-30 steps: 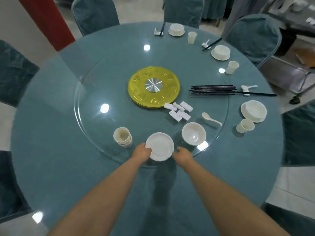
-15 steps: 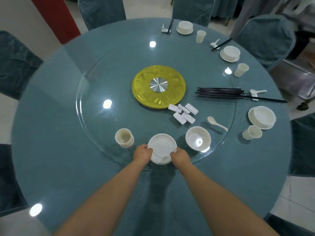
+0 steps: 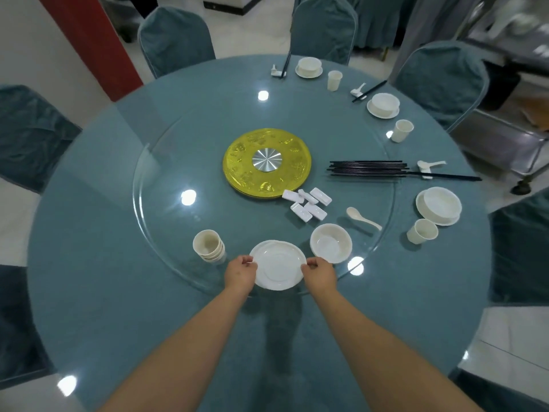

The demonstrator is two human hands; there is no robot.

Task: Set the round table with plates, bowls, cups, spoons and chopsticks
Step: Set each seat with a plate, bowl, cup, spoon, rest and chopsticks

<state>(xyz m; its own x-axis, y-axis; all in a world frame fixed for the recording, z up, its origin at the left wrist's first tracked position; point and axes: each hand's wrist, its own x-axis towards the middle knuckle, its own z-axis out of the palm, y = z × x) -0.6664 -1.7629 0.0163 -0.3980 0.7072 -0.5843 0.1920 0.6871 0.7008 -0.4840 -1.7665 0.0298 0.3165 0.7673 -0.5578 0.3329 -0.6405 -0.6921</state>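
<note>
Between left hand [image 3: 239,277] and right hand [image 3: 320,276], the top plate [image 3: 277,266] is now pinched at both rims, lifted askew off the stack; placement is pending.

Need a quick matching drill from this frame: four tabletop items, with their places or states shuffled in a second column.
Items:
1. stack of plates
2. stack of cups
3. loose spoon
4. bundle of chopsticks

Places or states:
A. lies right of the yellow disc
B. held at the rim by left hand and right hand
C. stands left of the plates
D. lies beyond the empty bowl

Pairs: 1-B, 2-C, 3-D, 4-A
</note>
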